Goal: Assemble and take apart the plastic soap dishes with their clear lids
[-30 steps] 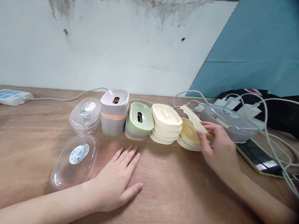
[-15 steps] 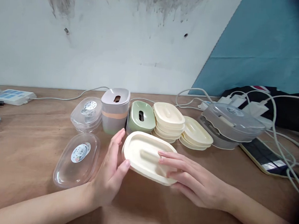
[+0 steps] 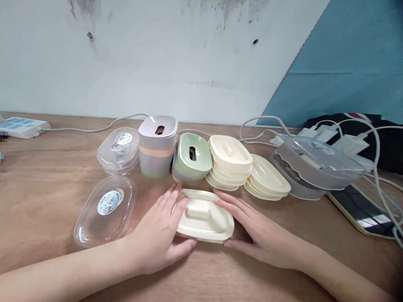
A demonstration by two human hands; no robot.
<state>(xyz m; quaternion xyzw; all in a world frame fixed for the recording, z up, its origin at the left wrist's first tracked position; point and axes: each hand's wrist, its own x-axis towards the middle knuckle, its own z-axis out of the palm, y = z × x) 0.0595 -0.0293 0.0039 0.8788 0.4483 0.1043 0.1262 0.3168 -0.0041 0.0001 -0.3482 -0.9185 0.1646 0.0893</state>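
Stretching across the view, a wooden surface [image 3: 282, 285] carries everything. Both hands frame a cream lid [image 3: 205, 221] lying flat near the surface's middle. The left hand [image 3: 160, 240] rests against the lid's left edge, grip spread, fingers flat over the rim. The right hand [image 3: 261, 233] lies along the lid's right edge, grip likewise spread, palm down. Behind the lid and to the right sits a grey covered tray [image 3: 316, 166]. Directly behind the lid stand a stack of cream lids [image 3: 228, 164], a green box [image 3: 191, 157] and a tall lilac box [image 3: 156, 145]. Left of the lid lies a clear lid [image 3: 107, 209].
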